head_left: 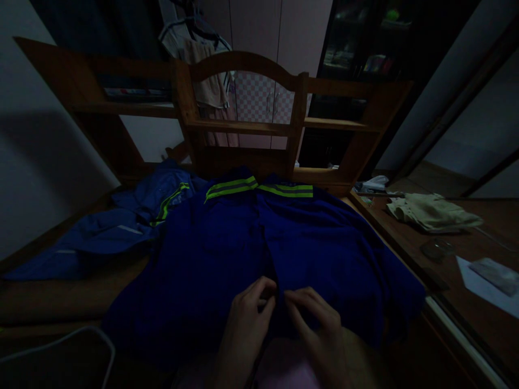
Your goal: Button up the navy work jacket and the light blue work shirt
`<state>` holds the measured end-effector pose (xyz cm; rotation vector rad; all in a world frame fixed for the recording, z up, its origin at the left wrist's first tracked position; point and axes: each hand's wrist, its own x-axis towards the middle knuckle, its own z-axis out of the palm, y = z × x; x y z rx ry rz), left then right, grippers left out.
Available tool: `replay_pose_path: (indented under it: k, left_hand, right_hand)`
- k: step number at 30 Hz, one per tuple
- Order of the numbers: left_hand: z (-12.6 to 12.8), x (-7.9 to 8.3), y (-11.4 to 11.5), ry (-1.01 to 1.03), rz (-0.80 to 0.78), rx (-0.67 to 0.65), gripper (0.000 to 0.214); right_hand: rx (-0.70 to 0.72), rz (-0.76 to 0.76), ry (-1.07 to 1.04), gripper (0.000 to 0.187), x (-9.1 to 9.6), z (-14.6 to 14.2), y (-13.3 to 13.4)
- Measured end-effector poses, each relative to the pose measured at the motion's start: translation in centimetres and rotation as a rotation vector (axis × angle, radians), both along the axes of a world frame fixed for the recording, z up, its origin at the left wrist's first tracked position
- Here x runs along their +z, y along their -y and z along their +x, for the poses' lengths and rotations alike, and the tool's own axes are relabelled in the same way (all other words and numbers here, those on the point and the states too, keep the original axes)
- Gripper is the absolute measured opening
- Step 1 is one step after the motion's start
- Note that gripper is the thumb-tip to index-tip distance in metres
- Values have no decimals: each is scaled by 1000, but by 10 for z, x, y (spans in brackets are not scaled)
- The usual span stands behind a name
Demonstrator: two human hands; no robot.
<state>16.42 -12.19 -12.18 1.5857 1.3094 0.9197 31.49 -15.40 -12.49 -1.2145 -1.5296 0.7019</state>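
Note:
A dark blue work jacket (227, 237) lies spread face up on the desk, its collar toward the back and yellow-green reflective strips across the shoulders. Its front opening runs down the middle between my hands. My left hand (255, 310) pinches the left front edge near the lower part of the opening. Just across the gap, my right hand (316, 316) pinches the other front edge, thumb and forefinger together. Dim light hides any fastener between the fingertips. Beside the jacket on the left is a crumpled lighter-blue garment (109, 227) with a reflective strip.
A wooden shelf frame (239, 128) rises behind the jacket. On the right surface are folded pale cloth (436, 212), a glass dish (437, 248) and a packet on white paper (492, 281). A pale cable (60, 341) curves at lower left. Clothes hang behind the shelf.

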Motion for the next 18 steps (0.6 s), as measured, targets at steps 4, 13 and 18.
replay_pose_path:
  k: [4,13,18]
  left_hand:
    - [-6,3,5,-46,106,55,12]
    - [-9,2,5,128,41,192,11]
    - [-5,-3,3,283,-48,223,18]
  right_hand:
    - [5,47,12,14,3,-6,-1]
    - [30,-171,-86,10,17,-8,-20]
    - [-32,-175,-119,11,9,-14,-21]
